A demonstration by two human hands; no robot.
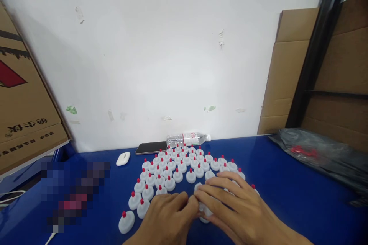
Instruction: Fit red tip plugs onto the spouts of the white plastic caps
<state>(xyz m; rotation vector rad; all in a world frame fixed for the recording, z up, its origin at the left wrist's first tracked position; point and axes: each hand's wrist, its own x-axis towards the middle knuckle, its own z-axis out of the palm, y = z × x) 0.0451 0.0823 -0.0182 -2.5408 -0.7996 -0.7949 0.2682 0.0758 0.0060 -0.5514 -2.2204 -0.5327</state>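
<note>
Several white bottle caps with red tips [178, 168] stand in rows on the blue table [287, 191]. My left hand [165, 216] lies at the near edge of the group, fingers curled and meeting my right hand at a white cap [204, 211]. My right hand [235, 206] rests over the nearest caps, fingers bent and pressed onto that cap, partly hiding it. One cap [126, 222] stands apart at the near left.
A clear water bottle [188, 139] lies by the white wall, with a dark phone [151, 147] and a white earbud case [123, 158] to its left. A black plastic bag [322, 153] lies at right. Cardboard boxes [23, 111] stand at both sides.
</note>
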